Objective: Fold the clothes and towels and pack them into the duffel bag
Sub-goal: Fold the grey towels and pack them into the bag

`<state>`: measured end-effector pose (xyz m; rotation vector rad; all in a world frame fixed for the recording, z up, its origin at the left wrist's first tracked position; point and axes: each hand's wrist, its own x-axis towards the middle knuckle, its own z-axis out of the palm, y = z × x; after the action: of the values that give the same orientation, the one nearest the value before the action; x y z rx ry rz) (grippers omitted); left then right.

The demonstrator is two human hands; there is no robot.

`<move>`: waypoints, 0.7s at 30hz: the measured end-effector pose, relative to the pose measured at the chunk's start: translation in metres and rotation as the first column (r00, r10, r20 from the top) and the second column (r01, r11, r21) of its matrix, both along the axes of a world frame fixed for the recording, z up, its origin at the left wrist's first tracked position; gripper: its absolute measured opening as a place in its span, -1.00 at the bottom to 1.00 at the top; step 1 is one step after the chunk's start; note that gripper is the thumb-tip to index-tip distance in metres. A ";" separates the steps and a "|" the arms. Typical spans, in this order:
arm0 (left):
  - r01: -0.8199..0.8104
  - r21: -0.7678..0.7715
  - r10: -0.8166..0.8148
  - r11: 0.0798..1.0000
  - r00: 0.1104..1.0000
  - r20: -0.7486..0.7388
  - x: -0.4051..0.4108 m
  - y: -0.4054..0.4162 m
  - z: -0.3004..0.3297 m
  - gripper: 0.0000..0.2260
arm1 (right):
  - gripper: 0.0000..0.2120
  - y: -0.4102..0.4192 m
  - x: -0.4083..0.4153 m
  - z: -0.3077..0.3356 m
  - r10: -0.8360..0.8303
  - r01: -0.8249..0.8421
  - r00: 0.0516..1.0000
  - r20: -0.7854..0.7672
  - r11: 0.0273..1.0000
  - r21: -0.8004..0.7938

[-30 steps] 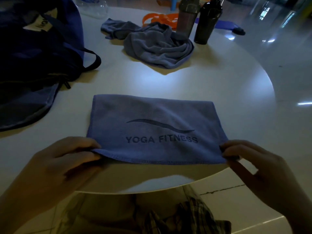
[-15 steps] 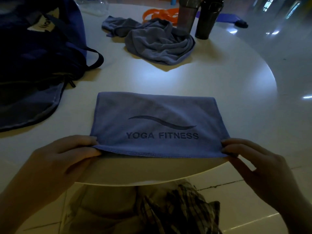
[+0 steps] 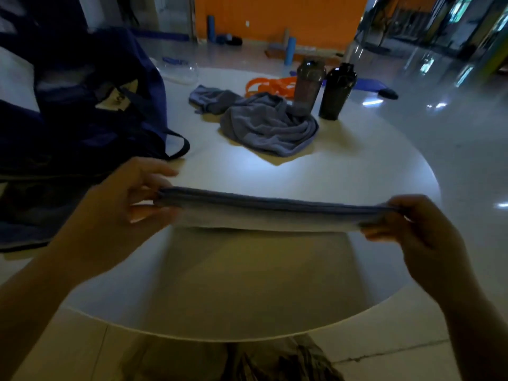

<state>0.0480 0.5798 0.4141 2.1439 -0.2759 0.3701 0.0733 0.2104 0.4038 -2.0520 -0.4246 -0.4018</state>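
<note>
Head view shows the left hand (image 3: 129, 199) pinching one end of the folded blue towel (image 3: 264, 213) and the right hand (image 3: 412, 229) pinching the other end, so that the towel hangs stretched between them, lifted clear of the white round desk (image 3: 343, 171) and seen almost edge-on. Several layers show along its upper edge, which suggests this towel is already folded and, by my judgement, ready to go into the bag.

Just beyond the left hand, on the left part of the desk, the dark blue duffel bag (image 3: 82, 111) stands slumped, its strap looping onto the desk top; whether anything lies inside it already cannot be made out in the dim light.

Farther back, near the middle of the desk, a grey towel (image 3: 269, 127) lies crumpled in a heap, with a smaller grey garment (image 3: 209, 99) just beside it, both unfolded. Behind these stand two dark bottles (image 3: 336, 92) and some orange bands (image 3: 269, 85).

So one piece looks folded but unpacked, and at least two pieces remain to be folded and packed.
</note>
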 end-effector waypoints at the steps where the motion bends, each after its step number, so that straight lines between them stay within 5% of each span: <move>1: -0.008 0.001 0.008 1.000 1.000 0.010 0.002 0.000 0.007 -0.53 | -0.69 -0.003 0.004 0.008 0.029 -0.030 1.000 0.006 0.996 0.088; 6: -0.023 -0.155 0.039 0.988 0.994 0.100 0.017 0.003 0.060 -0.67 | -0.63 -0.005 0.010 0.070 0.171 -0.164 0.985 -0.007 0.952 0.257; 10: -0.028 -0.238 0.034 0.971 0.999 0.022 0.034 0.004 0.080 -0.71 | -0.92 -0.001 0.034 0.076 -0.050 0.053 0.999 -0.022 0.986 0.158; 13: -0.075 0.002 0.074 0.997 0.977 -0.200 0.058 0.008 0.049 -0.76 | -0.95 0.012 0.070 0.046 -0.084 0.106 0.952 -0.296 0.993 0.059; 15: -0.163 0.398 0.258 0.903 0.946 -0.197 0.070 0.006 0.013 -0.75 | -0.91 0.024 0.093 0.015 -0.155 0.133 0.888 -0.433 0.988 -0.081; 17: -0.205 0.607 0.231 0.768 0.972 0.036 0.070 -0.007 -0.018 -0.66 | -0.79 0.035 0.110 -0.013 -0.330 0.209 0.892 -0.308 0.907 -0.366; 19: -0.027 0.570 0.038 0.821 0.999 -0.007 0.059 -0.029 -0.042 -0.47 | -0.71 0.046 0.108 -0.027 -0.393 0.320 0.919 -0.040 0.800 -0.507; 21: 0.111 0.679 -0.100 0.726 0.993 -0.055 0.044 -0.051 -0.065 -0.46 | -0.66 0.059 0.090 -0.033 -0.261 0.279 0.960 0.104 0.839 -0.467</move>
<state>0.0922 0.5289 0.3489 2.8408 -0.6003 0.1941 0.1636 0.2695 0.3704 -2.6086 -0.2688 -0.5457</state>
